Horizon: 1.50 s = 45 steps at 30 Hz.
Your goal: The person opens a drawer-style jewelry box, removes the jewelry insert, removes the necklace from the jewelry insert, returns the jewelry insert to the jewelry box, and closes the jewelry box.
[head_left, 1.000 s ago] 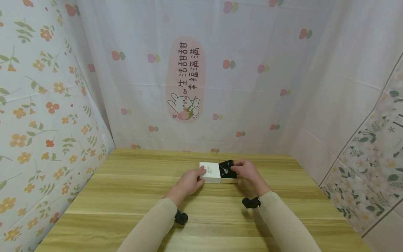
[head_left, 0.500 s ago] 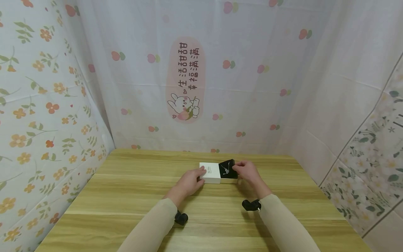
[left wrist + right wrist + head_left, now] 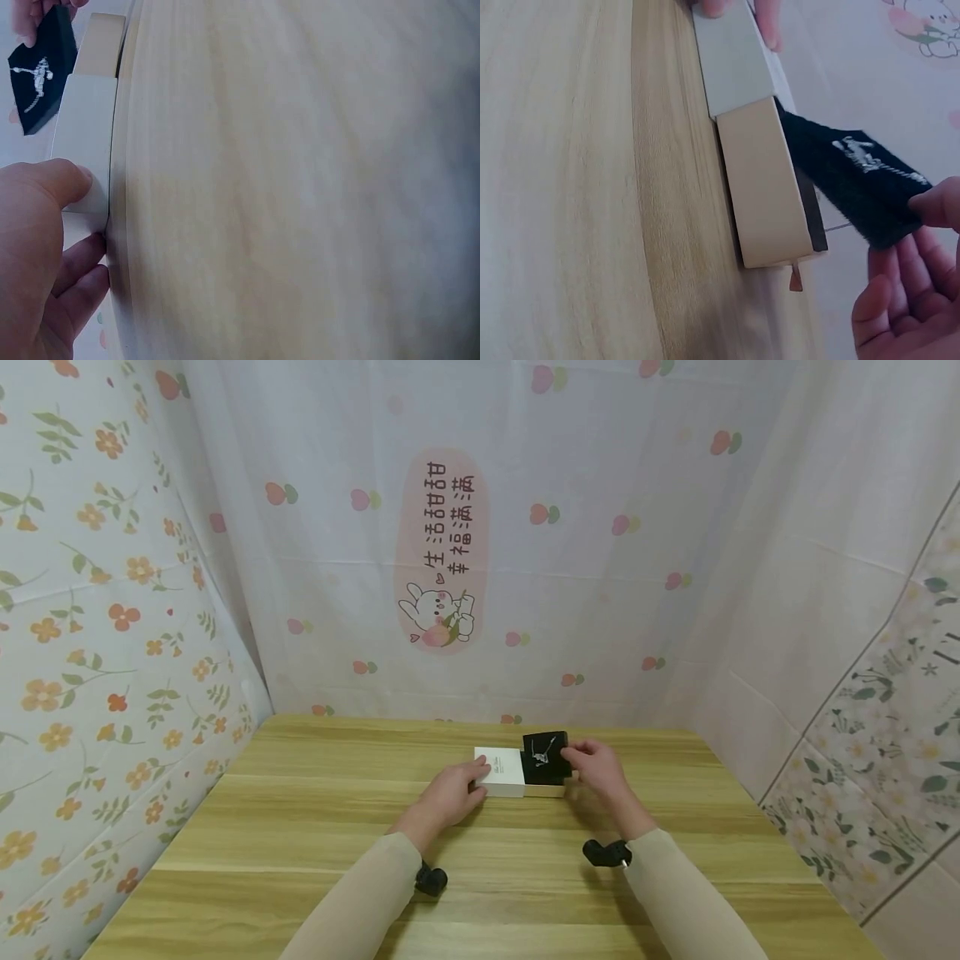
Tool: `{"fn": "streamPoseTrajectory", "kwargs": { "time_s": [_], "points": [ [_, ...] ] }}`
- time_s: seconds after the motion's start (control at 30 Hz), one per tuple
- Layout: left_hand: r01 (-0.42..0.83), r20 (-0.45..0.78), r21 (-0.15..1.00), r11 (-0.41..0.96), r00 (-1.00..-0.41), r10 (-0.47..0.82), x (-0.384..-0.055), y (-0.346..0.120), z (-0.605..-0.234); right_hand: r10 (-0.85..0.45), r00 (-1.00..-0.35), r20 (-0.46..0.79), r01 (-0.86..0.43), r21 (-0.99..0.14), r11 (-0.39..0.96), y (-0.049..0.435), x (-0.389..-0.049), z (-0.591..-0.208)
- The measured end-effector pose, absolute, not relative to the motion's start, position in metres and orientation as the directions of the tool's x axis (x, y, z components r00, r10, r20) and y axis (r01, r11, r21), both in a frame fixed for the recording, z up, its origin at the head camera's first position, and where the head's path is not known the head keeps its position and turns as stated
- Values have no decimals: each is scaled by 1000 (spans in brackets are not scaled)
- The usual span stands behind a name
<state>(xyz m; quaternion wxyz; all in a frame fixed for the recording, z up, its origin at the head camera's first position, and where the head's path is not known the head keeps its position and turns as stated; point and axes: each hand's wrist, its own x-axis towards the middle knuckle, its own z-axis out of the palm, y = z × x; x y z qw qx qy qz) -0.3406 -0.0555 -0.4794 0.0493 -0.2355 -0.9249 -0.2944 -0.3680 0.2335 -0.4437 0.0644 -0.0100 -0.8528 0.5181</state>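
Observation:
A small drawer-style jewellery box lies on the table, its white sleeve (image 3: 499, 770) printed with fine lettering. My left hand (image 3: 448, 793) grips the sleeve's left end, thumb on the near side. From the sleeve's right end sticks out the cream drawer (image 3: 765, 187), with a small brown ribbon tab (image 3: 796, 279) at its end. My right hand (image 3: 597, 770) pinches the right edge of a black velvety pad (image 3: 553, 768), which is tilted and raised partly out of the drawer. A sparkling silver jewellery piece with a fine chain (image 3: 542, 752) lies across the pad; its exact kind is unclear.
The wood-grain table (image 3: 315, 827) ends at a hanging white curtain (image 3: 600, 610) just behind the box. Patterned cloths hang at left and right. Black wrist cameras, such as the right one (image 3: 606, 853), jut out below the sleeves.
My right hand has moved slightly right and lifted the black pad higher, its far edge now above the box. My left hand and the white sleeve have stayed put.

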Motion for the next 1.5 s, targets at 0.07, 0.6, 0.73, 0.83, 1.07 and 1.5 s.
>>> {"fn": "streamPoseTrajectory", "kwargs": {
  "time_s": [0.07,0.6,0.73,0.83,1.07,1.5],
  "points": [
    [464,230,522,716,-884,406,-341,-56,-480,85,-991,107,-60,-899,435,234,-368,-444],
    [455,221,538,710,-889,402,-340,-55,-481,117,-984,133,-101,-964,246,230,-358,-427],
    [458,221,533,711,-887,405,-340,-55,-481,118,-982,147,-118,-968,222,227,-358,-423],
    [460,223,530,712,-886,407,-341,-55,-482,116,-979,165,-141,-971,191,224,-358,-418],
    [457,219,526,717,-887,406,-342,-55,-481,107,-976,192,-177,-975,135,218,-356,-407],
    [448,211,526,723,-892,400,-342,-54,-479,65,-964,260,-255,-964,77,201,-347,-389]
  ]
}}
